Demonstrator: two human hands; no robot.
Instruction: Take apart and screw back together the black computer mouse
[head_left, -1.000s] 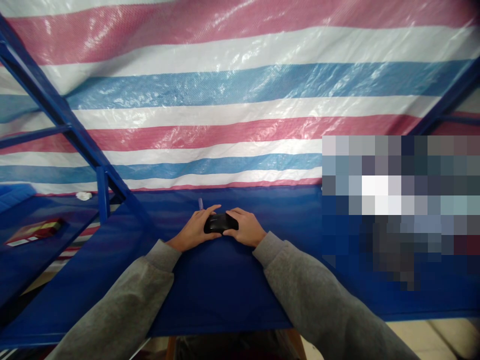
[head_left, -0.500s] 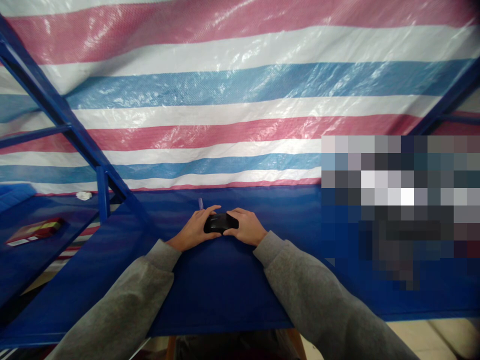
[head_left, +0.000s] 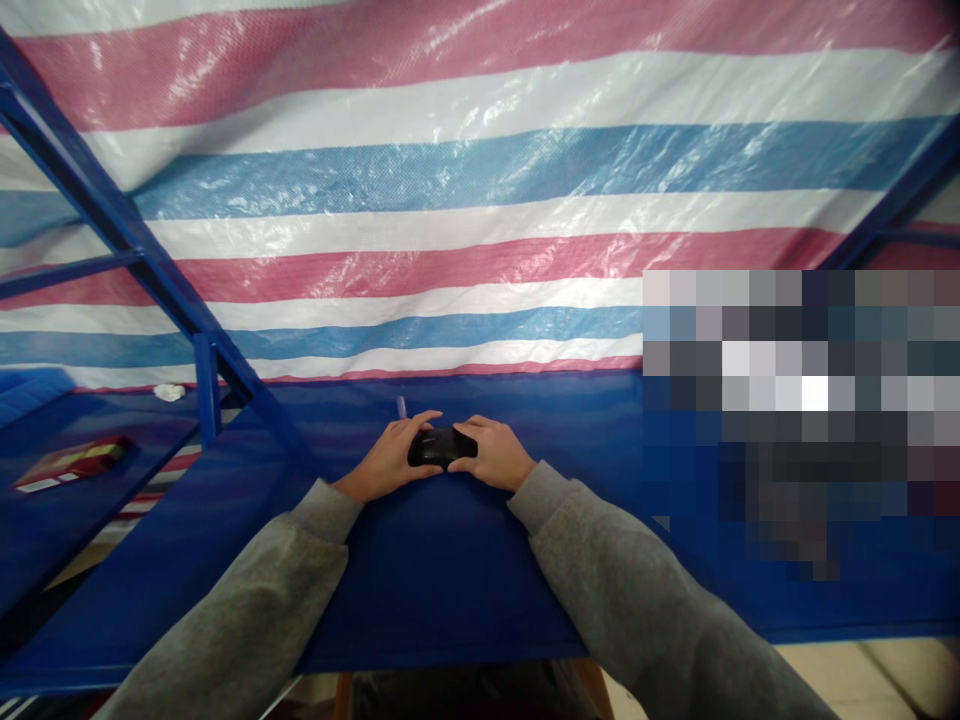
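A glossy black object (head_left: 442, 447), too dark to identify exactly, lies between my two hands on the blue table top (head_left: 450, 590). My left hand (head_left: 386, 462) grips its left end, and my right hand (head_left: 495, 455) grips its right end. Grey sweatshirt sleeves cover both forearms. Just beyond my left fingers, a small pale purple stick (head_left: 401, 406) stands at the table's far side.
A red, white and blue striped tarp (head_left: 480, 170) forms the back wall. A blue steel frame (head_left: 127, 240) runs up the left. A lower blue shelf (head_left: 97, 430) holds a red and yellow box (head_left: 71, 465) and a white scrap (head_left: 169, 392). A pixelated patch hides the right side.
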